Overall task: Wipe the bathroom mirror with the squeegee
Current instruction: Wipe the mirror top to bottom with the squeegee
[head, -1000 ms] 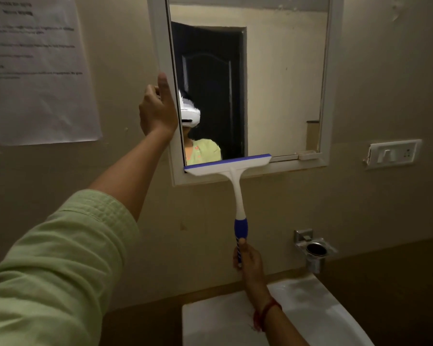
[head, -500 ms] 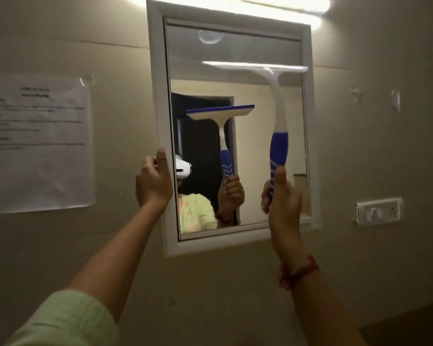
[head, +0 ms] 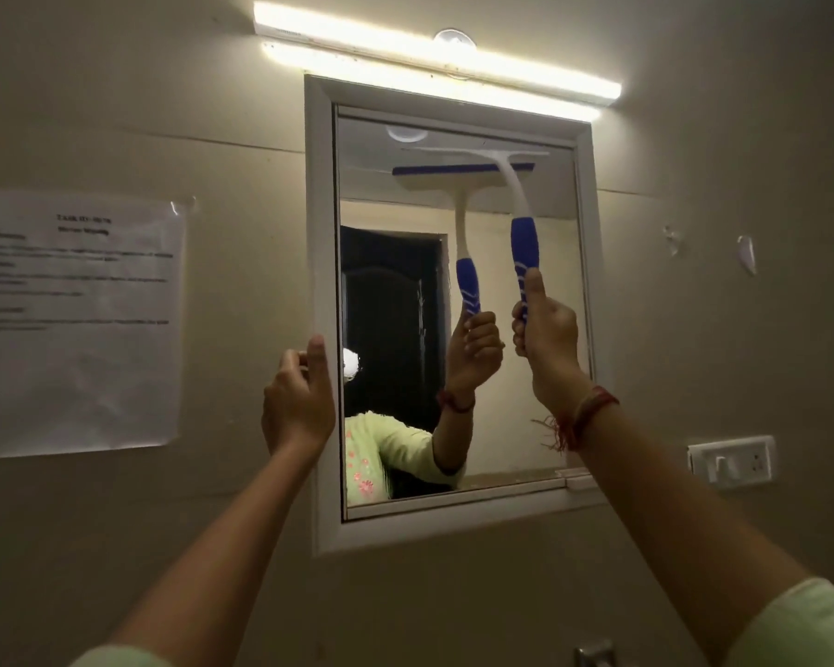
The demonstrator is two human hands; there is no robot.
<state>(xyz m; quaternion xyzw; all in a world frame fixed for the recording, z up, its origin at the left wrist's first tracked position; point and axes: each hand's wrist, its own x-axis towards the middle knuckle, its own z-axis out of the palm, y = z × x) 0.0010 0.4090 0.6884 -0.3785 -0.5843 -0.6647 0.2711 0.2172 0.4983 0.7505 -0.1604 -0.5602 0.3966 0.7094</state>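
Here's the mirror [head: 501,435], white-framed and upright on the wall, and everything happens around it. Left of the mirror, a taped paper notice [head: 73,324] hangs well apart from the action. Directly above the mirror, a lit tube light [head: 434,55] glares down on the glass, which should help show up streaks. Now the squeegee [head: 522,243]: it's high on the mirror, right of centre, head level just under the top rail, handle hanging down. That reads like the start of a downward pull, dragging water toward the bottom rail and not back over wiped glass. The blade looks set against the glass, meeting its own reflection, but true contact is hard to call from here. The right hand [head: 547,339] is wrapped around the blue grip low on the handle, fingers curled tight, thumb laid up along it, probably to press the head forward. The left hand [head: 297,402] is at the mirror's left rail, about mid-height, thumb on the front face, fingers curled at the outer edge. I'd say it's bracing the frame against that pressure. Low to the right of the mirror, a small switch plate [head: 732,462] sits well apart from the stroke.
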